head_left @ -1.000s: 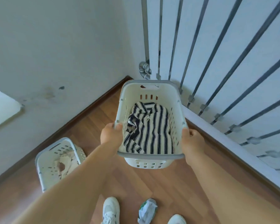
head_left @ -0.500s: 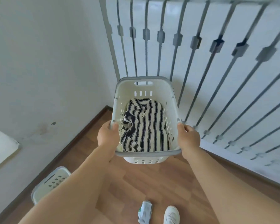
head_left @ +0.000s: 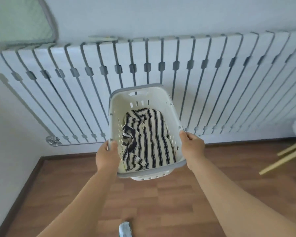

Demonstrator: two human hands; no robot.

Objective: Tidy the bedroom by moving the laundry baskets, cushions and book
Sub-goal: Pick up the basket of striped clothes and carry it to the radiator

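Holding a Washing Basket in Two Hands

Gripping the left rim, the left hand (head_left: 107, 155) has its fingers curled over the grey edge, with the thumb on the outside. The right hand (head_left: 193, 145) does the same on the other side, its fingers wrapped round the right rim. Both arms reach out from the bottom of the view.

Between the two hands is the laundry basket (head_left: 140, 98). It is white with a grey band round the top and small slots in its walls. It is up in the air, above the floor, and tips a little to one side. Its far end has a handle hole.

Inside the basket lies a striped shirt (head_left: 149, 137). It is cream with dark stripes and is crumpled at the left.

Behind the basket is a long white radiator (head_left: 212, 79) with many grey bars on the wall. A grey pipe (head_left: 53, 140) joins its lower left corner. At the top left is something pale green with a grey edge (head_left: 19, 21), maybe a cushion, but it is too blurry to be sure.

Below is a brown wooden floor (head_left: 161, 202). At the right edge stand pale wooden legs (head_left: 284, 156) of some furniture. At the very bottom a small pale thing (head_left: 126, 229) peeks in.
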